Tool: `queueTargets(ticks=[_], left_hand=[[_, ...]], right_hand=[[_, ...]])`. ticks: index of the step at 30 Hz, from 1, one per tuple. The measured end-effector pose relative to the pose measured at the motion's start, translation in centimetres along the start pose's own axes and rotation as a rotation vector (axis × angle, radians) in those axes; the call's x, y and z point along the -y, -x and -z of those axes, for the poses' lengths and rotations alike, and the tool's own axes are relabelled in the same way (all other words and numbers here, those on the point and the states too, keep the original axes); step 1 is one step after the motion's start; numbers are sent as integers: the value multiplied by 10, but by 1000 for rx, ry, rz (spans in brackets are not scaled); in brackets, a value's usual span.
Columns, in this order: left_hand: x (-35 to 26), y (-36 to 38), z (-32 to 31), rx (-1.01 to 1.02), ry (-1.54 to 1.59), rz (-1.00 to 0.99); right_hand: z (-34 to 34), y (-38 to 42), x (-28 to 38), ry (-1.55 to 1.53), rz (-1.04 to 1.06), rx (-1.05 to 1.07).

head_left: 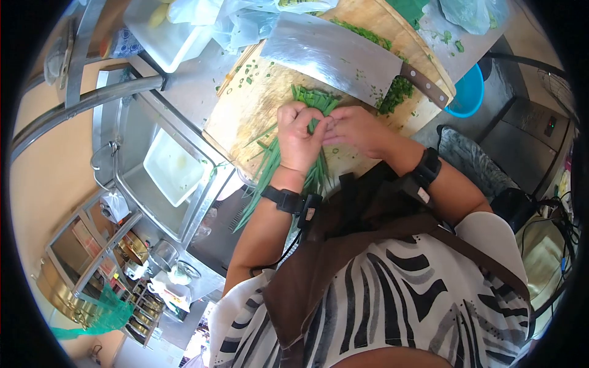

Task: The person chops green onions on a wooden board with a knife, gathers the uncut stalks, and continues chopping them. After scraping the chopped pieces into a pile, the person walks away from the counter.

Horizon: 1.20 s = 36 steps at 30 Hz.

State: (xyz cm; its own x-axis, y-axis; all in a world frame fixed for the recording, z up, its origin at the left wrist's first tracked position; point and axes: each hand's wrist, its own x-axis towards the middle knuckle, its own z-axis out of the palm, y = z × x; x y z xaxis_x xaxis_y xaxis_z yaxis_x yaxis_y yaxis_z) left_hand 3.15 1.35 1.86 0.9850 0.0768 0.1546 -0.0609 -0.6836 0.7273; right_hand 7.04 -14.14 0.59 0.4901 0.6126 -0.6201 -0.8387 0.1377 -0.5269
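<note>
A bunch of long green stalks lies on the wooden cutting board, its cut ends at the top and its long leaves trailing down past the board's near edge. My left hand is closed around the bunch near the cut ends. My right hand touches it from the right, fingertips pinched together against the left fingers; what they pinch is too small to make out. Beyond both hands a wide cleaver lies flat on the board, its wooden handle to the right. Chopped greens lie beside and under the blade.
Left of the board is a metal sink holding a white tray. A white bin and plastic bags stand at the upper left. At the right is a blue basin.
</note>
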Motion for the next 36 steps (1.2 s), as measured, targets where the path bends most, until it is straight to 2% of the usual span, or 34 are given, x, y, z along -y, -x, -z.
queueTargets(ticks=[4, 6, 8, 10, 11, 13, 14, 16, 18, 20, 22, 24, 25, 26, 28, 30, 32, 33, 34, 36], left_hand=[[2, 0, -5, -42, -58, -82], [1, -1, -7, -69, -74, -109], [0, 0, -7, -61, -95, -106], [0, 1, -9, -88, -91, -106], [-1, 0, -10, -100, -93, -111], [0, -2, -10, -128, -80, -122], [0, -1, -10, -129, -74, -133], [0, -1, -10, -139, -80, -124], [-2, 0, -8, -146, -86, -110], [-5, -3, -5, -75, -111, -90], [-5, -3, -5, -81, -108, -87], [-5, -4, -4, -80, -105, -82], [-6, -4, -3, -69, -104, -79], [-6, -4, -3, -56, -100, -76], [-5, -4, -3, -47, -118, -59], [-6, -5, -4, -33, -132, -42], [-5, -7, -2, 12, -147, -15], [-4, -7, -1, 8, -141, -16], [-3, -8, -1, 12, -134, -18], [-2, -9, -1, 17, -115, -22]], right_hand=[[-10, 26, 27, 40, -65, -7], [-6, 48, 46, 605, 46, -44], [7, 69, 60, 868, 304, -271], [31, 76, 67, 1311, 658, -468], [47, 82, 73, 1329, 665, -461], [79, 90, 89, 1865, 915, -782], [91, 88, 87, 1879, 929, -772], [92, 80, 90, 1798, 769, -566], [86, 76, 97, 1814, 726, -539], [82, 69, 109, 1807, 481, -449], [86, 62, 122, 1853, 453, -375], [83, 56, 133, 1227, 27, -238], [79, 62, 133, 979, 43, -171], [74, 65, 139, 992, 39, -167], [61, 72, 153, 485, -323, 11], [57, 71, 146, 481, -335, 60], [53, 67, 131, 532, -256, -61], [30, 77, 129, 565, -217, -154], [26, 81, 128, 571, -215, -161], [22, 90, 126, 895, -134, -118]])
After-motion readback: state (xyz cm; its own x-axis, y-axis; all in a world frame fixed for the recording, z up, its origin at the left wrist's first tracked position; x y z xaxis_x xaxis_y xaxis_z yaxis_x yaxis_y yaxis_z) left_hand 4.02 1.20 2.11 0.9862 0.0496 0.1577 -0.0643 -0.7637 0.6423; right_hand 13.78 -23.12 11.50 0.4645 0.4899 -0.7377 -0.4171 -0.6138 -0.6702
